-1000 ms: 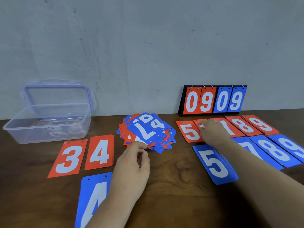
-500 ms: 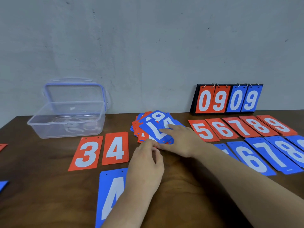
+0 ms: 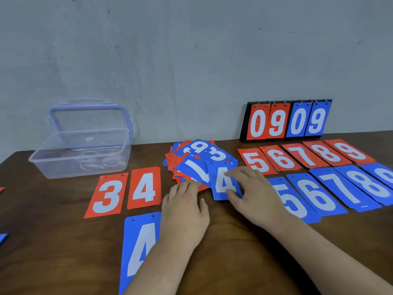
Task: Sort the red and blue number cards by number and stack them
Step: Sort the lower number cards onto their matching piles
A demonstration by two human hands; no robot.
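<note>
The right hand pinches a blue 4 card at the near edge of the mixed pile, mid-table. The left hand touches this pile with its fingertips; whether it grips cannot be told. To the right lie five red stacks and five blue stacks. To the left lie a red 3, a red 4 and a second blue 4. Behind stand one clear box and one scoreboard.

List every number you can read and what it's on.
"0909": black flip scoreboard.
"3", "4", "5", "6", "7", "8", "9": flat red number cards.
"4", "5", "6", "7", "8": flat blue number cards; rightmost one cropped.
"4": blue card in right hand.
"7", "3": mixed red-blue pile; rest unclear.
</note>
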